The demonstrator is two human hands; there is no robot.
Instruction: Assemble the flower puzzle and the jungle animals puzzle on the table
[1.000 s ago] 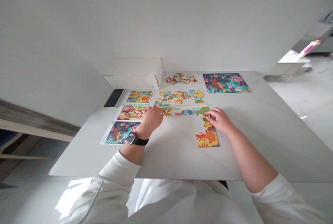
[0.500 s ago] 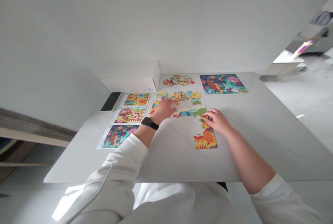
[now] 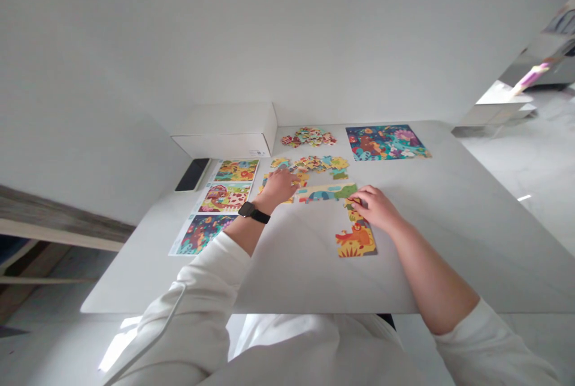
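My left hand (image 3: 280, 185), a black watch on its wrist, reaches over loose jigsaw pieces (image 3: 302, 179), fingers stretched out and holding nothing that I can see. My right hand (image 3: 376, 206) has its thumb and fingers closed at the corner of a partly joined jigsaw, gripping a jigsaw piece (image 3: 354, 201) there. Joined pieces (image 3: 326, 193) with a blue elephant run leftward from that corner. Toward me, a lion section (image 3: 358, 240) forms the right side. More loose yellow pieces (image 3: 339, 163) lie beyond my hands. My left hand partly hides some pieces.
At the back, a pile of red and green pieces (image 3: 309, 136) lies beside a finished dark jigsaw (image 3: 387, 142). A white box (image 3: 224, 130) stands against the wall. Left of my hands are a picture sheet (image 3: 223, 197) and a phone (image 3: 192, 175). The table edge (image 3: 314, 313) is nearest me.
My left hand has shifted slightly left over the loose pieces, uncovering a yellow one to its right. My right hand stays at the jigsaw's corner.
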